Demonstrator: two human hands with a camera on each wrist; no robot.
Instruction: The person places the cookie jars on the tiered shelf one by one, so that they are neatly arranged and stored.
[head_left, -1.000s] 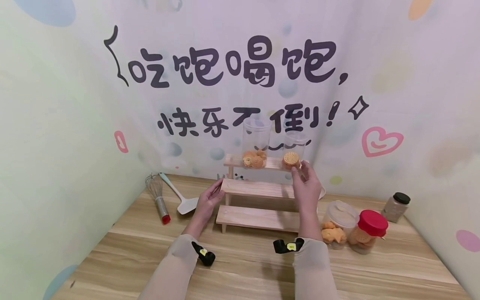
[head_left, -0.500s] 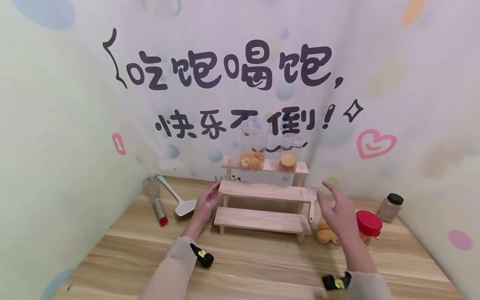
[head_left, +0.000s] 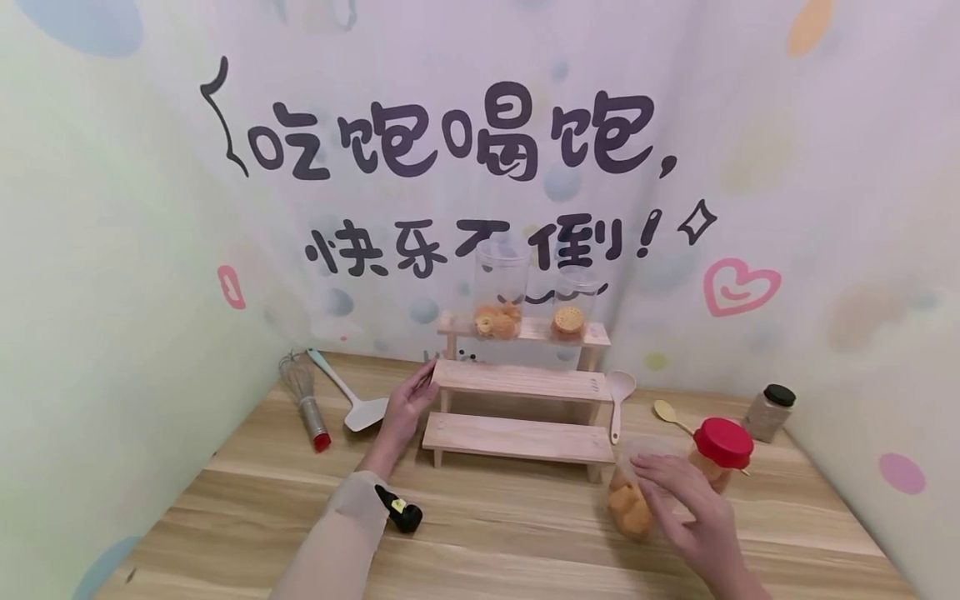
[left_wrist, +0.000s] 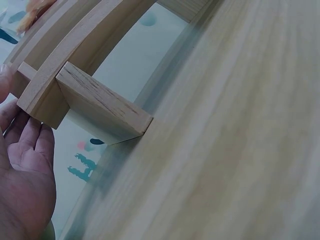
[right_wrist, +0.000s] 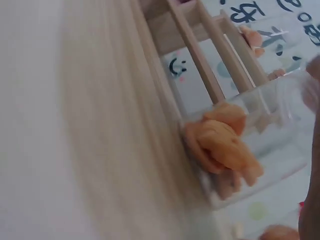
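Note:
A three-tier wooden stand [head_left: 517,437] rises from the tabletop. My left hand [head_left: 405,412] holds the left end of its middle tier, fingers against the end and thumb near the upper edge in the left wrist view. To the right of the stand, my right hand [head_left: 693,508] grips a clear jar [head_left: 628,504] near its lid, the palm hiding part of it. Orange snack pieces [right_wrist: 225,140] lie in the bottom of that jar. On the top tier stand a taller clear jar [head_left: 501,283] with rolled snacks and a shorter one [head_left: 576,300] with round biscuits.
Behind my right hand is a red-topped jar [head_left: 723,446], with a dark-lidded jar [head_left: 771,412] further back. A pale spoon [head_left: 618,392] and a yellow spoon [head_left: 667,412] lie right of the stand. A whisk [head_left: 303,400] and a white turner [head_left: 363,410] lie left.
My right hand has let go of the biscuit jar on the top tier, swung right and down, and gripped the orange-snack jar, now nearer to me. My left hand stays at the stand.

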